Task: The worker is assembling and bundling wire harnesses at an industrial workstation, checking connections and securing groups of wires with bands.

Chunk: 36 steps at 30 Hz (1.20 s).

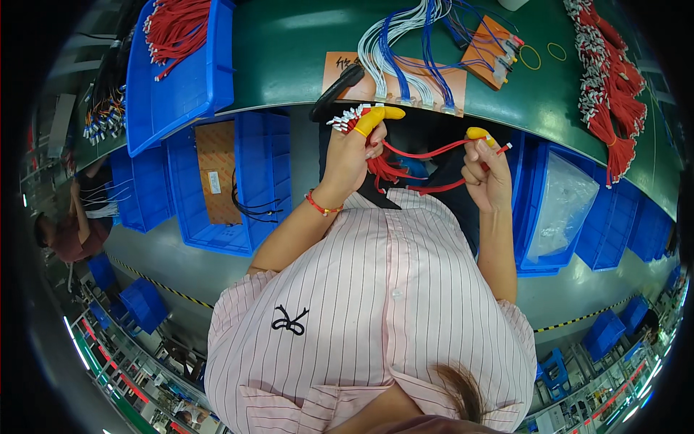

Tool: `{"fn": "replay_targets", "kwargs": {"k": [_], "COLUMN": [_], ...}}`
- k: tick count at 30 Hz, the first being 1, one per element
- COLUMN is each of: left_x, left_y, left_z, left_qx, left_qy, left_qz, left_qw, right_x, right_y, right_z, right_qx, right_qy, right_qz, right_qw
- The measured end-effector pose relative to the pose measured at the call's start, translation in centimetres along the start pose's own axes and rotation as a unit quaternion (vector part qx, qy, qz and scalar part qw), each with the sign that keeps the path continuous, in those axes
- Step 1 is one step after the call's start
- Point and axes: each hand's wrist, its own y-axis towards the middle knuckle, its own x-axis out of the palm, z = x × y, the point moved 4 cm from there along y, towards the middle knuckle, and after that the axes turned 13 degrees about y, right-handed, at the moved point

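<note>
My left hand (347, 159) is closed around a bundle of red cables (382, 171) whose white connector ends (344, 119) fan out above the fist. Yellow covers sit on some of its fingers. Level with it on the right, my right hand (489, 173) pinches red cable near its white-tipped end (504, 148), and a yellow cover is on a fingertip there. Two red lengths (434, 153) span the gap between my hands. Both hands are held in front of my body, just off the near edge of the green table (289, 54).
White and blue wires (394, 43) run to an orange board (340, 69) at the table edge, beside a black handle-like object (337, 92). An orange block (486, 54) lies right of them. Red cable bundles (611, 101) and a blue bin (220, 65) flank the work area; blue crates (264, 166) stand below.
</note>
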Motion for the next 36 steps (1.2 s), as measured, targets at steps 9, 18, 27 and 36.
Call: {"fn": "replay_targets", "kwargs": {"k": [9,18,27,36], "left_x": [0.3,0.1,-0.8,-1.1], "left_y": [0.2,0.5,0.4,0.1], "left_z": [0.2,0.8,1.5,1.0], "left_qx": [0.020,0.016,0.016,0.025], "left_qy": [0.023,-0.009,0.053,0.041], "left_qz": [0.026,0.023,-0.028,-0.020], "left_qw": [0.999,1.000,0.998,0.999], "right_x": [2.8,3.2,3.8,3.9], "right_y": [1.1,1.7,1.9,1.9], "right_z": [1.6,2.1,2.8,2.8], "right_qx": [-0.045,-0.100,-0.106,-0.102], "right_qy": [-0.219,-0.222,-0.156,-0.136], "right_qz": [0.091,0.140,0.144,0.150], "right_qw": [0.971,0.960,0.971,0.974]}}
